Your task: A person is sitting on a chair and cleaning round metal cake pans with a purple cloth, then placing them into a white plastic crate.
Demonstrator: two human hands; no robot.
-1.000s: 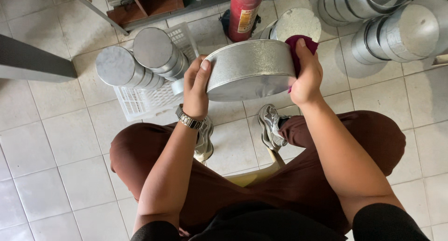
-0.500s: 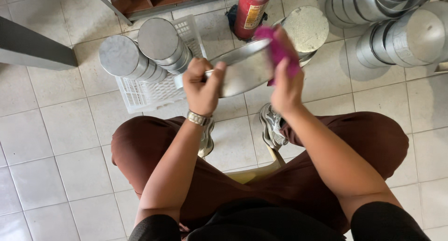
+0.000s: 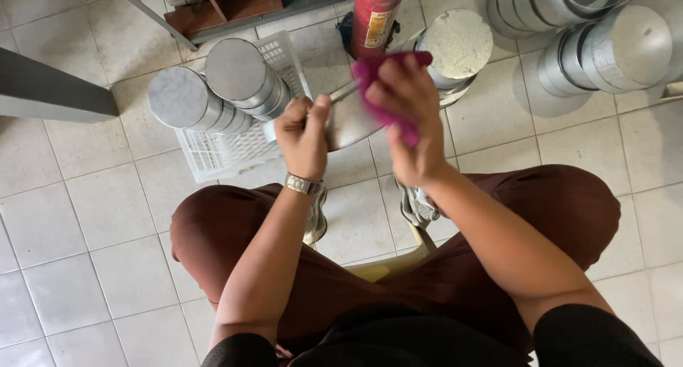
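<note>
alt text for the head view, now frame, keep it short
A seated person's left hand grips the rim of a round metal pan while the right hand presses a pink cloth against it. Stacks of similar pans lie on a white basket and the tiled floor.

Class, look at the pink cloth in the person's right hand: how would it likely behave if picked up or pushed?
The pink cloth is bunched under the right hand against the metal pan, so it is probably floppy. It looks thin, so likely light. If pushed, it would probably crumple, not roll.
</note>
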